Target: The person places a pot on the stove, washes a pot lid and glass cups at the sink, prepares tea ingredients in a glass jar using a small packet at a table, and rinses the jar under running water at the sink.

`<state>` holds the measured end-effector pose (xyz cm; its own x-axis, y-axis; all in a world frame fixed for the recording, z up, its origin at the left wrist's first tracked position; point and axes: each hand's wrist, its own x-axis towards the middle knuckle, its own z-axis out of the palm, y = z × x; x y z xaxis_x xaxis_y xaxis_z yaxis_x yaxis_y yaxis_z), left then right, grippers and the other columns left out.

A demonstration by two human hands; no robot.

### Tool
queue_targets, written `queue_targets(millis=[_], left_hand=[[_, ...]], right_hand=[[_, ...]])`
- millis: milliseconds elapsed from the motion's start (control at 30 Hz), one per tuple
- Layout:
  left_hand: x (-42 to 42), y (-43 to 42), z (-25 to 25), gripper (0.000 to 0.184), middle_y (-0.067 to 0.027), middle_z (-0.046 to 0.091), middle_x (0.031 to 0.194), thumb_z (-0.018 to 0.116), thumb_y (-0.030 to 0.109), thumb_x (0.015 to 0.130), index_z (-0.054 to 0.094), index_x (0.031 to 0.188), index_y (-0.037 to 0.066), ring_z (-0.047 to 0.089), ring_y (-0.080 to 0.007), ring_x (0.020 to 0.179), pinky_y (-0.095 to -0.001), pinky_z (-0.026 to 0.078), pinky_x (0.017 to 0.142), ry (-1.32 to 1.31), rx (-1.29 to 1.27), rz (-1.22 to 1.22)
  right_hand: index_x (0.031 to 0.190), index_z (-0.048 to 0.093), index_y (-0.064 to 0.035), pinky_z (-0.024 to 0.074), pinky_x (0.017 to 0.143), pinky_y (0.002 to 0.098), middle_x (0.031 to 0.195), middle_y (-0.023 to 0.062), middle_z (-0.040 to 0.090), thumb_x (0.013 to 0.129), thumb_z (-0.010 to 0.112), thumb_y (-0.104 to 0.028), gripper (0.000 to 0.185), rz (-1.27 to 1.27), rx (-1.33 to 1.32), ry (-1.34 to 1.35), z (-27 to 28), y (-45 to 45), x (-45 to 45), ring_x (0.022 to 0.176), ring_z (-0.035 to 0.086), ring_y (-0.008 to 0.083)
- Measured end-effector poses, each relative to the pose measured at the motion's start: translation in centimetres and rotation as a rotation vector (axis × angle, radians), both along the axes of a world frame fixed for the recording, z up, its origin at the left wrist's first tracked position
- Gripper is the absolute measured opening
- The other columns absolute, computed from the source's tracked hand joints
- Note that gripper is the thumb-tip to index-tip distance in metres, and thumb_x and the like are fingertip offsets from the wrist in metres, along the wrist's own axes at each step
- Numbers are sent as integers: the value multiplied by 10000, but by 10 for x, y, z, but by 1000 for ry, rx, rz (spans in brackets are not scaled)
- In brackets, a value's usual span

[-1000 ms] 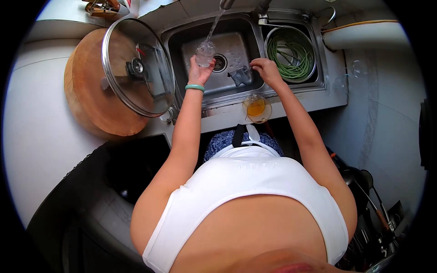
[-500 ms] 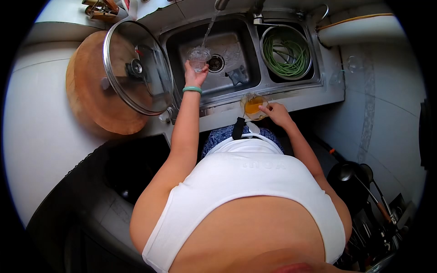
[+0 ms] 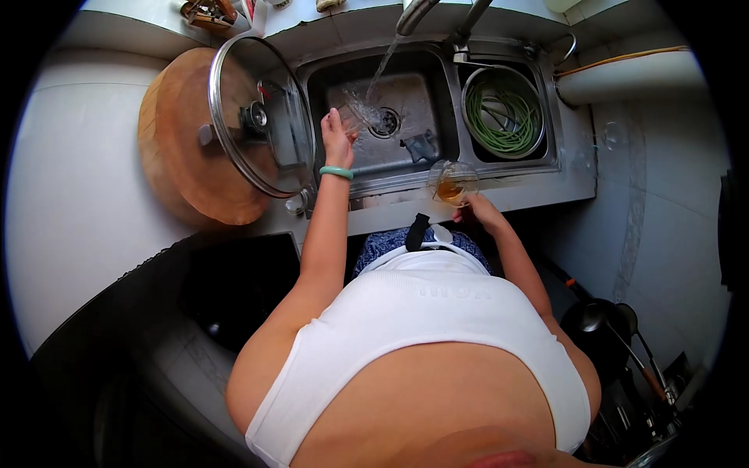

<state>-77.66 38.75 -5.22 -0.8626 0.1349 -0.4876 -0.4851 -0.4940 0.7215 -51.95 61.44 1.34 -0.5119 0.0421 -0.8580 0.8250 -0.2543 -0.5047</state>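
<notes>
My left hand (image 3: 339, 140) grips a clear glass (image 3: 356, 118) over the sink basin (image 3: 429, 86). The glass is tilted toward the drain (image 3: 385, 122), and water splashes at its mouth. A running stream falls from the faucet (image 3: 413, 17) beside it. Near the front edge of the counter, my right hand (image 3: 480, 212) is closed on a clear glass cup (image 3: 454, 181) with amber liquid in it; the cup leans. A crumpled grey cloth (image 3: 421, 147) lies on the basin floor.
In the right basin, a metal bowl (image 3: 470, 129) holds long green beans (image 3: 511, 139). To the left, a glass pot lid (image 3: 292, 168) stands on a round wooden chopping board (image 3: 175, 156). Ladles (image 3: 593, 318) and other utensils are at lower right.
The left glass has tipped over toward the drain and water spills from it. My right hand's cup has tilted, with its liquid shifted low. The view has moved slightly.
</notes>
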Motion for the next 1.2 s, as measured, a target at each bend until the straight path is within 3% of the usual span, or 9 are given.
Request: queue_targets(millis=[67, 200, 267, 367, 467, 733, 800, 1133, 1200], left_hand=[[1, -4, 11, 342, -52, 519, 846, 451, 397, 944, 439, 1088, 87, 446, -100, 602, -213, 369, 470, 181, -293, -28], [5, -8, 29, 354, -40, 487, 816, 442, 388, 950, 423, 1125, 82, 436, -78, 621, -201, 359, 466, 231, -243, 8], [14, -9, 42, 356, -54, 495, 834, 443, 382, 952, 438, 1116, 66, 453, -108, 662, -248, 398, 521, 218, -303, 5], [25, -15, 42, 377, -102, 491, 863, 490, 373, 927, 466, 1063, 22, 461, -191, 726, -338, 414, 709, 488, -879, -11], [42, -16, 59, 381, -105, 482, 874, 515, 361, 914, 461, 1067, 17, 452, -197, 754, -329, 412, 714, 580, -1050, -3], [65, -21, 63, 444, -123, 473, 950, 581, 368, 873, 457, 1110, 14, 453, -214, 838, -323, 413, 748, 511, -1012, 27], [65, -24, 60, 445, -123, 477, 955, 586, 366, 870, 459, 1111, 15, 457, -214, 836, -323, 415, 746, 508, -994, 48], [65, -26, 63, 423, -119, 504, 937, 593, 350, 866, 471, 1106, 24, 483, -221, 830, -336, 416, 760, 419, -959, 75], [64, -28, 57, 425, -118, 508, 936, 596, 352, 862, 473, 1105, 25, 485, -221, 829, -337, 416, 759, 420, -960, 70]], right_hand=[[824, 550, -10, 490, 603, 291, 718, 103, 614, 861, 357, -264, 321, 19, 0, 71, 9, 10, -18, 623, 591, 177], [735, 512, -29, 394, 452, 248, 592, 28, 502, 871, 385, -354, 375, -108, 62, 127, 4, 8, -89, 465, 460, 119], [730, 506, -41, 381, 425, 253, 584, 10, 483, 881, 414, -390, 391, -73, 26, 138, -5, 6, -132, 455, 437, 108], [727, 516, -40, 377, 416, 258, 573, 16, 487, 882, 432, -449, 445, -40, 104, 191, -17, -9, -185, 452, 448, 116], [724, 527, -31, 380, 414, 265, 566, 27, 496, 879, 438, -490, 492, 52, 183, 271, -32, -19, -216, 441, 460, 126], [699, 540, -12, 385, 405, 277, 570, 48, 519, 877, 429, -529, 558, 250, 221, 298, -49, -43, -231, 430, 481, 137], [730, 524, -41, 353, 398, 241, 570, 5, 477, 901, 411, -492, 495, 200, 142, 283, -49, -49, -228, 427, 422, 94], [700, 529, -17, 375, 391, 265, 568, 25, 486, 891, 403, -537, 568, 282, 130, 250, -55, -51, -221, 425, 444, 121], [732, 535, -13, 374, 395, 263, 576, 19, 481, 882, 411, -559, 580, 155, 80, 252, -55, -50, -220, 428, 439, 121]])
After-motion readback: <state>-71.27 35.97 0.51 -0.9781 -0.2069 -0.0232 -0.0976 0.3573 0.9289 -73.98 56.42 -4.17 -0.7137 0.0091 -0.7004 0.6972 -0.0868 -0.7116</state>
